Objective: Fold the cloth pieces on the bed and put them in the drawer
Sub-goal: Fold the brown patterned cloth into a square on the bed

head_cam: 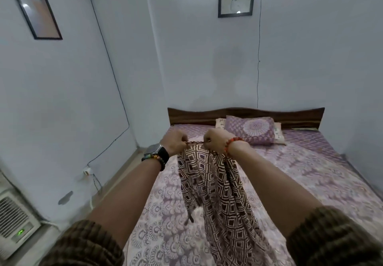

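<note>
1. Above the near half of the bed [310,162], we hold one patterned cloth [217,193] by its top edge; it hangs straight down from our hands, long axis vertical, its lower end trailing toward the sheet near us.
2. Our left hand [175,141] and right hand [215,140] sit close together at the same height, a short span of hem stretched between them. The fingers of both are curled tight, pinching that edge.
3. The coming move, we judge, turns on this: the cloth lies wholly below the fingers and bunched in loose vertical pleats, so the hands would need to part sideways along the hem to spread it before any fold. Neither hand is clearly nearer the hanging bulk, though more of it drapes under the right wrist.
4. No drawer shows in this view, so we cannot say what it holds.
5. Beyond, a pillow [250,130] rests against the headboard [300,116].
</note>
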